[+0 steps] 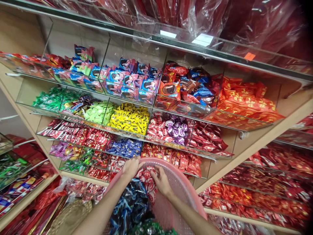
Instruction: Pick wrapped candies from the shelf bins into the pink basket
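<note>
Ahead, candy rack point(256, 142), btm pt. hidden bhd pink basket point(192, 186)

The basket point(181, 186) is pink, patterned with small holes. Inside it, twist-wrapped sweets point(148, 182) are red and white, crinkled packets point(129, 205) black streaked with blue, and foil sweets point(153, 228) green. On the shelves, biscuit packets point(130, 80) are blue and pink, printed with dark round cookies. Plump bags point(244, 98) are orange-red with pale gold lettering. Small packets point(130, 118) are bright yellow; round sweets point(176, 129) are purple and white.
</note>
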### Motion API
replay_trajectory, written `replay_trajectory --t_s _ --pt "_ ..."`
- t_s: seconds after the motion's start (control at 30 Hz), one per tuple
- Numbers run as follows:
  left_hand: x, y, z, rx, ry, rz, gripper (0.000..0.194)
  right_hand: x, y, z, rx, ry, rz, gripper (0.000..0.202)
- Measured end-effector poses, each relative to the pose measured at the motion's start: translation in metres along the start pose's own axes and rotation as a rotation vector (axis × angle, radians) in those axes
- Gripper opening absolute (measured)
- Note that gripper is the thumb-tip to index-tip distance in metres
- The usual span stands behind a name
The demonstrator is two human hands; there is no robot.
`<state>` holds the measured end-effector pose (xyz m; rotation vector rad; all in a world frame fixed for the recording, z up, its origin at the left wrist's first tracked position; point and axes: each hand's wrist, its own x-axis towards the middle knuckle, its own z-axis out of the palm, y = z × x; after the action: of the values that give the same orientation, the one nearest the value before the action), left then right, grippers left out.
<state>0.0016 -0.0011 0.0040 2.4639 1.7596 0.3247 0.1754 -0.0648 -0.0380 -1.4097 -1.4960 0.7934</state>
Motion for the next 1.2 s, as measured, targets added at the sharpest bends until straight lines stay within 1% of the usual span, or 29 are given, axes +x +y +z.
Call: replay_trajectory --t_s 0.13,0.23,0.33,0.43,0.5,0.53,0.6,0.67,0.73,0.83,0.9,0.97,1.03,1.2 --pt "0.001 -0.001 0.002 -0.004 0.006 0.006 0.039 -0.003 -0.014 -0.006 0.049 0.025 0.076 0.034" --pt "0.001 -0.001 0.003 -0.007 0.014 -0.001 0.045 -0.003 -0.032 -0.015 -0.068 0.068 0.024 0.029" --pt "0.002 -0.001 0.003 -0.01 0.01 -0.007 0.047 0.002 -0.062 -0.026 -0.176 0.112 -0.142 0.025" --pt "0.001 0.0 0.001 -0.017 -0.015 -0.022 0.044 0.016 -0.103 -0.036 -0.228 0.134 -0.404 0.02" --pt "0.001 0.0 0.0 -0.017 -0.026 -0.034 0.043 0.03 -0.132 -0.043 -0.277 0.119 -0.578 0.019" --pt "0.001 0.0 -0.001 -0.014 -0.027 -0.037 0.043 0.039 -0.146 -0.047 -0.306 0.12 -0.637 0.019" --pt "0.001 0.001 -0.002 -0.007 -0.024 -0.033 0.044 0.061 -0.17 -0.055 -0.397 0.124 -0.685 0.022" --pt "0.0 0.001 -0.002 0.005 -0.029 -0.028 0.045 0.086 -0.186 -0.063 -0.547 0.11 -0.695 0.026" --pt "0.0 0.001 -0.001 0.013 -0.026 -0.027 0.045 0.111 -0.195 -0.069 -0.72 0.093 -0.665 0.036" --pt "0.001 -0.001 0.002 0.0 0.004 -0.012 0.043 0.145 -0.199 -0.07 -0.971 0.022 -0.571 0.06" --pt "0.001 -0.002 0.004 -0.007 0.016 -0.004 0.043 0.161 -0.199 -0.066 -1.112 -0.065 -0.512 0.069" --pt "0.001 -0.003 0.006 -0.004 0.016 -0.008 0.043 0.172 -0.198 -0.06 -1.207 -0.145 -0.459 0.069" --pt "0.001 -0.003 0.006 0.002 0.014 -0.013 0.043 0.178 -0.197 -0.054 -1.257 -0.195 -0.413 0.069" --pt "0.001 -0.003 0.007 0.0 0.023 -0.021 0.043 0.182 -0.197 -0.047 -1.344 -0.231 -0.344 0.074"
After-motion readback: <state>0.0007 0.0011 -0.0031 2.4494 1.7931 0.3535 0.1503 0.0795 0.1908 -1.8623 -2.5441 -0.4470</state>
